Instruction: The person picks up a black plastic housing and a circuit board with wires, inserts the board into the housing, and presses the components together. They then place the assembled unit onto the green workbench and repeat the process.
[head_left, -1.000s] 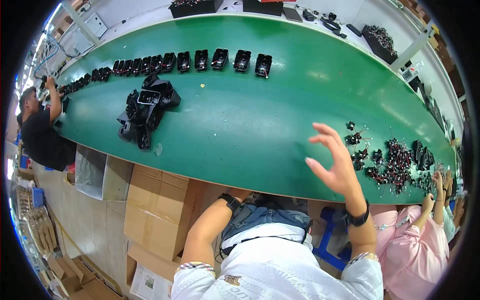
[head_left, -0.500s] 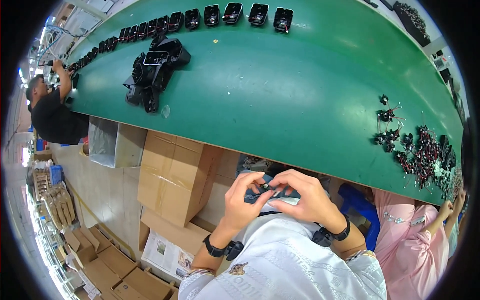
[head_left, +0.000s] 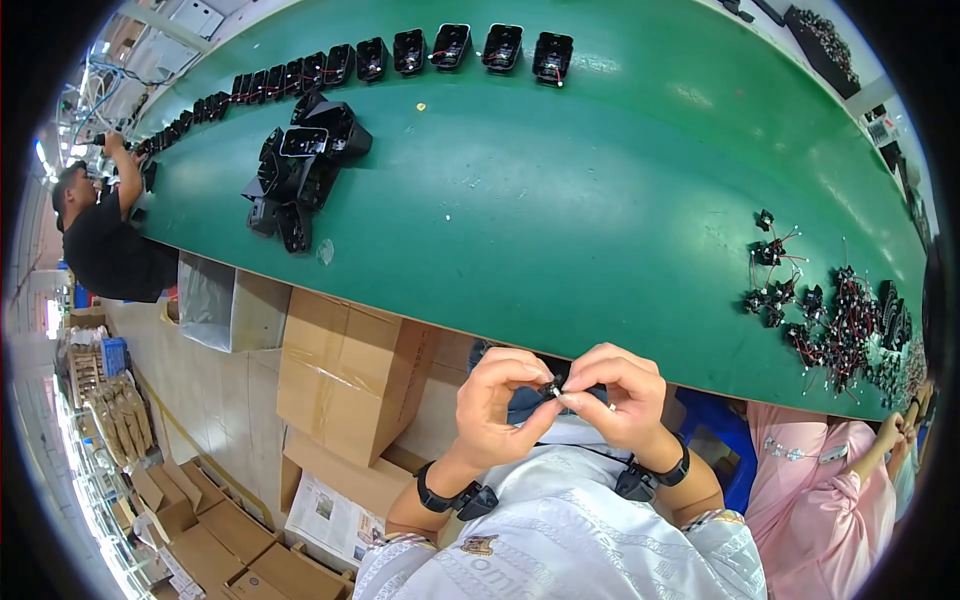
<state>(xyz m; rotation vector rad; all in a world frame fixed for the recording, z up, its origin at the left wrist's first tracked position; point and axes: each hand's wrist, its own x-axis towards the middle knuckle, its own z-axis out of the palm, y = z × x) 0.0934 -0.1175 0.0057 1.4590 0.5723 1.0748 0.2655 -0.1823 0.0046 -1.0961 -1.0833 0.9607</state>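
Between my two hands, in front of my chest near the table's edge, is a small black part (head_left: 554, 388) with a bit of white or silver on it. My left hand (head_left: 502, 405) pinches it from the left with thumb and forefinger. My right hand (head_left: 622, 392) grips it from the right, fingertips pressed close to the left ones. A small white piece, perhaps a connector, shows by the right fingers. The part's exact kind is too small and covered to make out.
The green table (head_left: 560, 210) bears a row of black housings (head_left: 452, 48), a heap of black shells (head_left: 300, 170), and a pile of small wired black parts (head_left: 845, 320) at right. Cardboard boxes (head_left: 345, 365) stand below left. One co-worker (head_left: 108, 230) is far left, another (head_left: 820, 480) at right.
My fingertips have come together on the small black part, which was held more loosely between them. The view has shifted slightly.
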